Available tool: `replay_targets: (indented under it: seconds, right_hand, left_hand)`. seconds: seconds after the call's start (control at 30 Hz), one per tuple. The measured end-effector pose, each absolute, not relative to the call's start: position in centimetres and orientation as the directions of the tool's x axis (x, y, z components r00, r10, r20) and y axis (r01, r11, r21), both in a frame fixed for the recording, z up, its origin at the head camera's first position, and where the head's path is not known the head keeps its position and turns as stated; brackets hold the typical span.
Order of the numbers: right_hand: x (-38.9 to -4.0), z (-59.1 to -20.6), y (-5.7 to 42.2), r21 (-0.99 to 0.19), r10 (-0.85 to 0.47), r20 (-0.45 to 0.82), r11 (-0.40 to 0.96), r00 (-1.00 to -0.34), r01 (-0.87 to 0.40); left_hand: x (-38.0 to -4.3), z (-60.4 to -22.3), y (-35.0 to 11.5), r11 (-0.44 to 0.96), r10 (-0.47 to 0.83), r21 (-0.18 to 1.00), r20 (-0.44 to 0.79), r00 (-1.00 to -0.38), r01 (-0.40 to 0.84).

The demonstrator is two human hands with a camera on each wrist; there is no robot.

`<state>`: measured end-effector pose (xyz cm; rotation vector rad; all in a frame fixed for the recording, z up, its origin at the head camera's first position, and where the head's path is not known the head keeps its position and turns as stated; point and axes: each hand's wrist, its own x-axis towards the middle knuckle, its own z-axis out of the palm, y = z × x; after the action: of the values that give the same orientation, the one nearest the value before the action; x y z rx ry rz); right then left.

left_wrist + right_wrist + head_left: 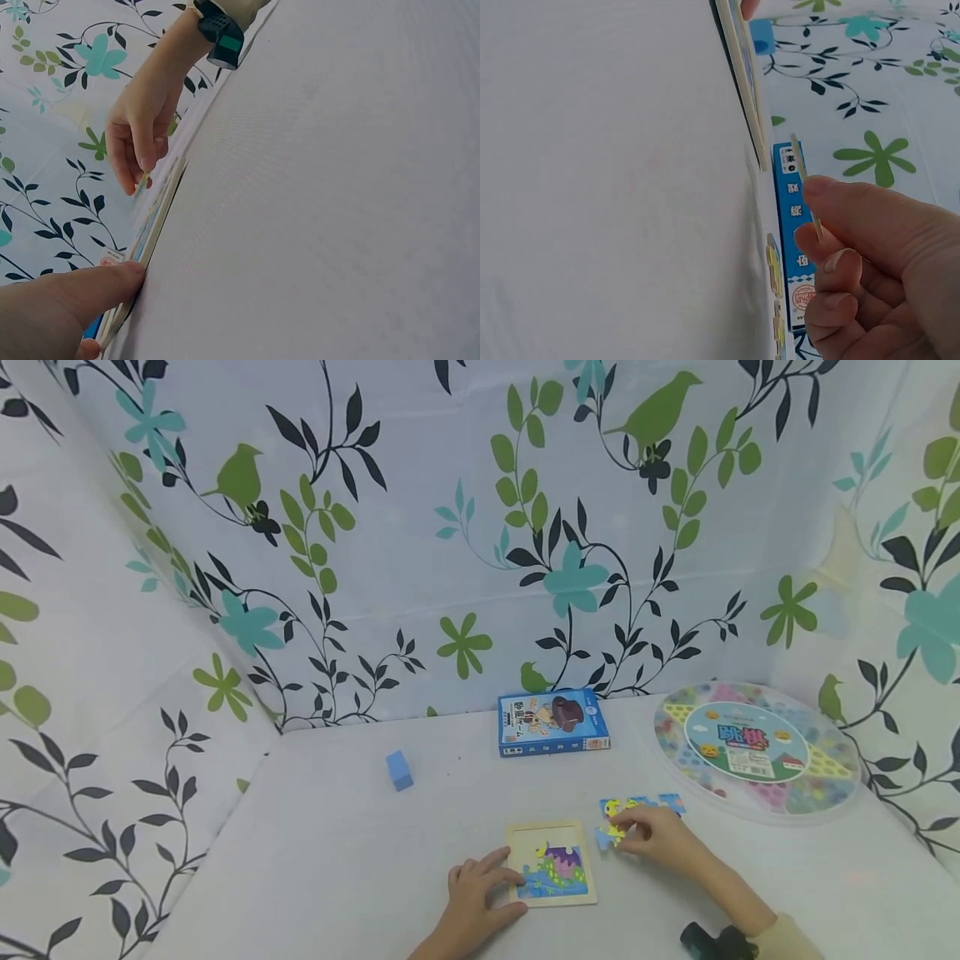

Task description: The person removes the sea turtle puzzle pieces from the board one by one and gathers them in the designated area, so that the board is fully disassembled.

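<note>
My left hand (478, 897) lies at the left side of a wooden puzzle tray (551, 829), its spread fingers touching the rim. The thumb (112, 283) rests against the tray's edge in the left wrist view. Some colourful pieces fill the lower part of the tray; bare wood shows above. Just right of the tray, my right hand (660, 837) pinches a thin puzzle piece (808, 187) between thumb and index finger, raised off the table. Loose puzzle pieces (670, 802), blue and yellow, lie beyond and partly behind that hand.
A blue game box (555, 745) lies at the back of the white table (337, 843). To its right is a round, clear-lidded game set (750, 739). A small blue block (400, 771) sits at the left back. Patterned cloth (420, 568) hangs behind.
</note>
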<state>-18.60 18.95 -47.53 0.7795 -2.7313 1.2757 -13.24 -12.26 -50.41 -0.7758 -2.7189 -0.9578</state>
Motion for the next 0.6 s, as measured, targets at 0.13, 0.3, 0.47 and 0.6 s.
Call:
replay_targets:
  seconds: [0.13,0.3,0.47,0.6]
  right_hand:
    - [-18.68,-47.78,19.31,-0.707,-0.406,0.204,0.568,-0.891,-0.421]
    - [-18.65,-47.84,19.7,-0.719,-0.39,0.175,0.577,-0.904,-0.387]
    - [-18.56,-47.79,19.81,-0.722,-0.393,0.157,0.58,-0.906,-0.377]
    - [-18.56,-47.88,19.83,-0.723,-0.401,0.15,0.58,-0.904,-0.377]
  left_hand:
    - [-13.23,-50.43,-12.21,0.661,0.419,0.54,0.311,-0.853,0.522]
    - [-13.27,-50.52,-12.23,0.661,0.418,0.54,0.311,-0.854,0.52]
    - [-13.3,-50.45,-12.21,0.666,0.416,0.542,0.3,-0.858,0.512]
    - [-13.23,-50.37,-12.23,0.674,0.414,0.54,0.288,-0.863,0.504]
